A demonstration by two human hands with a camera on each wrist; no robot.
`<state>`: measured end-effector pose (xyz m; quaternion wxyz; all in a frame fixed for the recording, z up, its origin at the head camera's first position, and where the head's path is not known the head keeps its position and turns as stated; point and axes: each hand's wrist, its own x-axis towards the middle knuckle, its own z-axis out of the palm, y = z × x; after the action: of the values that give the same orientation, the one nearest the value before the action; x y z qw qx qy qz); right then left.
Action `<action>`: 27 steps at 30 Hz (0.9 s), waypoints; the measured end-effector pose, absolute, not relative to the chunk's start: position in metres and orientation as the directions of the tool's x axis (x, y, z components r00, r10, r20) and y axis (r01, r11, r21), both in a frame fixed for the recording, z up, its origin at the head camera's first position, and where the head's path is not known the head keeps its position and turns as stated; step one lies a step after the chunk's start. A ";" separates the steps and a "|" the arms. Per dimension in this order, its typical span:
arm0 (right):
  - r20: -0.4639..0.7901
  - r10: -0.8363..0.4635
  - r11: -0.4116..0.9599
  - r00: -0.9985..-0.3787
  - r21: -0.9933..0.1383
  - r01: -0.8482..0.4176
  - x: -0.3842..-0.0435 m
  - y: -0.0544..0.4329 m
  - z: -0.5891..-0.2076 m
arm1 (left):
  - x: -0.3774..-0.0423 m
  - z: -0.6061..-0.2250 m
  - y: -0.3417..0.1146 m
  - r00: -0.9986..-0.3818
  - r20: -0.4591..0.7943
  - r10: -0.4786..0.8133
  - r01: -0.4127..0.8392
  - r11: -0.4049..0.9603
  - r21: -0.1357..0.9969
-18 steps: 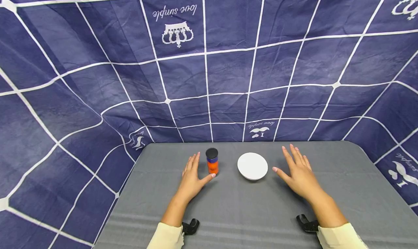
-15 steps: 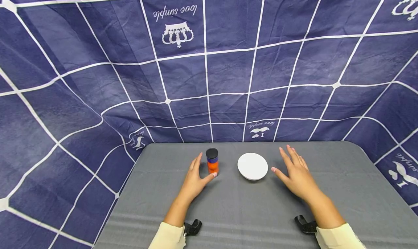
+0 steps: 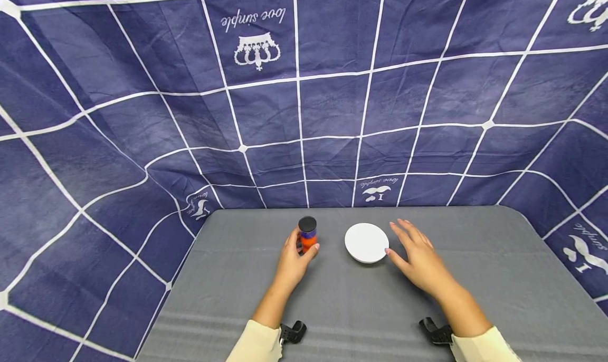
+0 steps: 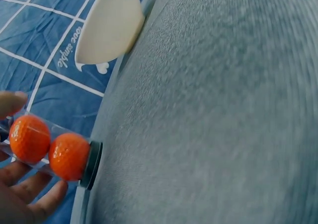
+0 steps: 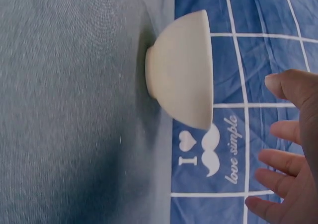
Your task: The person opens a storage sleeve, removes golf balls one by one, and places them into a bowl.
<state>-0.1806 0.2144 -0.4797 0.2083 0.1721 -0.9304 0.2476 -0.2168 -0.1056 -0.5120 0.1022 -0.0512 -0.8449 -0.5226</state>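
A clear tube (image 3: 308, 238) with a black lid stands upright on the grey table; orange, dimpled balls (image 4: 69, 156) show through its wall. My left hand (image 3: 293, 262) is around it, thumb at the near side and fingers at the left and behind. The fingers look loosely extended in the left wrist view, and firm contact cannot be made out. To the right sits a white bowl (image 3: 366, 241), upright on its foot (image 5: 151, 72). My right hand (image 3: 423, 267) is held beside it with spread fingers, apart from the bowl in the right wrist view.
Grey cloth covers the table (image 3: 351, 309). A blue curtain (image 3: 332, 108) with white grid lines hangs behind and at both sides. Black wrist mounts (image 3: 293, 332) stick out inward from the cream sleeves (image 3: 256, 343).
My left hand has moved right, bringing its thumb and fingers around the tube. My right hand has moved left, closer to the bowl. Tube and bowl stay where they were.
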 end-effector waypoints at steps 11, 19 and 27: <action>0.498 -0.234 0.800 -0.835 -0.390 -0.456 -0.177 0.200 -0.478 | -0.215 -0.512 -0.105 -0.959 0.279 -0.043 0.232 0.440 0.867; 0.503 -0.251 0.779 -0.827 -0.402 -0.482 -0.174 0.191 -0.471 | -0.205 -0.502 -0.097 -0.949 0.317 -0.002 0.283 0.445 0.850; 0.521 -0.280 0.744 -0.806 -0.413 -0.525 -0.169 0.180 -0.461 | -0.191 -0.490 -0.086 -0.945 0.322 0.060 0.316 0.431 0.846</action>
<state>-0.1691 0.1798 -0.4609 0.2182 0.2217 -0.9080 0.2805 -0.1909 -0.0857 -0.4898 0.1224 -0.1123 -0.8369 -0.5216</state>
